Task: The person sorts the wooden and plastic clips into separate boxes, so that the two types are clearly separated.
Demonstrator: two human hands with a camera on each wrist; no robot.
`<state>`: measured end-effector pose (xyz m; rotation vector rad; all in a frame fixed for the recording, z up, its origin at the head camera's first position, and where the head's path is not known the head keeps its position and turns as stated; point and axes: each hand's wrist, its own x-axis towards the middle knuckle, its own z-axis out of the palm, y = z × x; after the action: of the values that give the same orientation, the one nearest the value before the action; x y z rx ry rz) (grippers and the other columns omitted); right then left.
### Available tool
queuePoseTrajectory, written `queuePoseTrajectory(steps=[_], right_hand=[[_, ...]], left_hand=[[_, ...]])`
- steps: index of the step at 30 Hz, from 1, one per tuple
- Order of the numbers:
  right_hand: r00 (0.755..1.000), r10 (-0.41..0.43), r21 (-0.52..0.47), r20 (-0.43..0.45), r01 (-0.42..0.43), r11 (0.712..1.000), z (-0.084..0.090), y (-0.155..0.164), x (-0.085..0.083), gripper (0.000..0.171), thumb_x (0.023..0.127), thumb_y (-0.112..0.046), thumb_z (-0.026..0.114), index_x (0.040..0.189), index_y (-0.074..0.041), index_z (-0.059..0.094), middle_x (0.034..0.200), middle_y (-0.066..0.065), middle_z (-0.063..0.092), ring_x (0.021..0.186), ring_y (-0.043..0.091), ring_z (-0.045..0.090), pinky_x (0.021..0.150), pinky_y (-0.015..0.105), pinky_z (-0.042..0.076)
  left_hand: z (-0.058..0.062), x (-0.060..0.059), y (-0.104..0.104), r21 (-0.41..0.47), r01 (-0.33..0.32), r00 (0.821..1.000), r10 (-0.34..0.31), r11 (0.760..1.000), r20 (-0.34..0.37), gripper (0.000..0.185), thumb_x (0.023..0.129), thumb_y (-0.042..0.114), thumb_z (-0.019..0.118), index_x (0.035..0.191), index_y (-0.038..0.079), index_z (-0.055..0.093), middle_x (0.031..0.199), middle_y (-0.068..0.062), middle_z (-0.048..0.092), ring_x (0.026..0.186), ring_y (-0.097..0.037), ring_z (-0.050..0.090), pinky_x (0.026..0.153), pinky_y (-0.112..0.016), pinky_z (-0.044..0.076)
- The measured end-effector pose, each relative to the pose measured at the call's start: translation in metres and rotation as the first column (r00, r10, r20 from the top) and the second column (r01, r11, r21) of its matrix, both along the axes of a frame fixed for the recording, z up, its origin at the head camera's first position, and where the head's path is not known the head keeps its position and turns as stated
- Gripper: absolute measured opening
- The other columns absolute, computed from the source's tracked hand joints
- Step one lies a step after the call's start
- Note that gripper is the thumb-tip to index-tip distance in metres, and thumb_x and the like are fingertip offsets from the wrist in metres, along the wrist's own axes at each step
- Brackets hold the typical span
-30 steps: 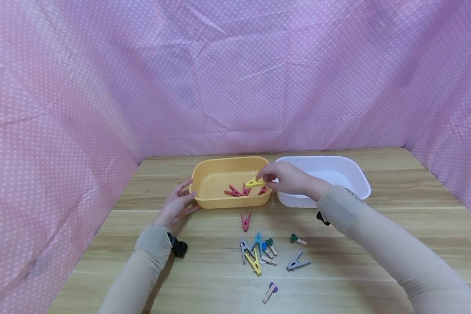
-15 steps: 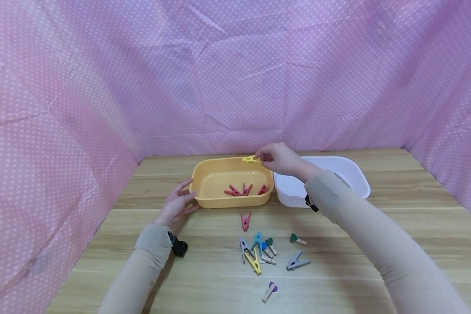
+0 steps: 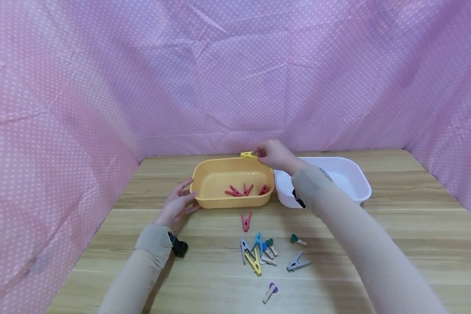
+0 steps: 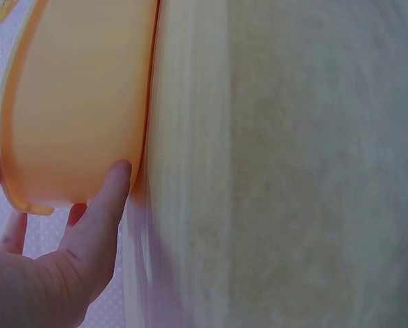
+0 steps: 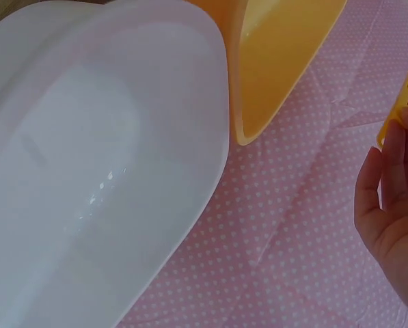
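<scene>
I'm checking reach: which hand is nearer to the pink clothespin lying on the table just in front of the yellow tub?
Left. The left hand rests against the yellow tub, beside the pink clothespin. The right hand pinches a yellow clothespin at the far rim.

Yellow peg at tub rim

Yellow peg, orange tub, white tub, pink cloth (white-dotted).

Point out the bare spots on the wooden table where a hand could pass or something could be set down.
Bare wood: right of the white plastic tub to the pink dotted cloth; the near-left corner beside the left hand; a strip behind the yellow plastic tub. Crowded: the scattered coloured clothespins in front of the tubs.
</scene>
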<state>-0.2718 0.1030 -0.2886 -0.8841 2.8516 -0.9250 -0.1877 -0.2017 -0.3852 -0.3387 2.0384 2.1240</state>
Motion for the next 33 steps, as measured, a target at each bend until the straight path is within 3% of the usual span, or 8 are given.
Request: queuePoseTrajectory(steps=[11, 22, 33], right_hand=[[0.995, -0.068, 0.023, 0.067, 0.067, 0.998, -0.015, -0.012, -0.007, 0.024, 0.086, 0.002, 0.057, 0.107, -0.001, 0.067, 0.088, 0.011, 0.062, 0.079, 0.02, 0.055, 0.067, 0.026, 0.048], [0.995, -0.081, 0.029, 0.05, 0.079, 0.996, -0.023, -0.022, -0.012, 0.027, 0.082, 0.004, 0.056, 0.106, 0.0, 0.067, 0.089, 0.011, 0.064, 0.076, 0.019, 0.055, 0.065, 0.024, 0.047], [0.992, -0.105, 0.049, 0.066, 0.102, 0.994, -0.031, -0.028, -0.014, 0.029, 0.083, 0.003, 0.054, 0.109, 0.0, 0.066, 0.095, 0.013, 0.064, 0.083, 0.023, 0.056, 0.073, 0.031, 0.05]], left_hand=[[-0.004, 0.0, -0.002, -0.014, 0.003, 1.0, -0.003, 1.0, 0.01, 0.059, 0.098, 0.007, 0.049, 0.15, 0.019, 0.025, 0.147, -0.021, 0.029, 0.116, -0.027, 0.051, 0.099, -0.045, 0.046], [-0.005, -0.002, -0.003, -0.011, 0.006, 1.0, -0.006, 1.0, -0.006, 0.059, 0.098, 0.008, 0.05, 0.15, 0.017, 0.025, 0.147, -0.022, 0.029, 0.121, -0.03, 0.048, 0.1, -0.047, 0.045], [-0.001, -0.002, -0.005, -0.003, 0.012, 1.0, -0.012, 1.0, -0.021, 0.058, 0.098, 0.005, 0.047, 0.15, 0.016, 0.025, 0.145, -0.022, 0.03, 0.115, -0.029, 0.051, 0.1, -0.048, 0.045]])
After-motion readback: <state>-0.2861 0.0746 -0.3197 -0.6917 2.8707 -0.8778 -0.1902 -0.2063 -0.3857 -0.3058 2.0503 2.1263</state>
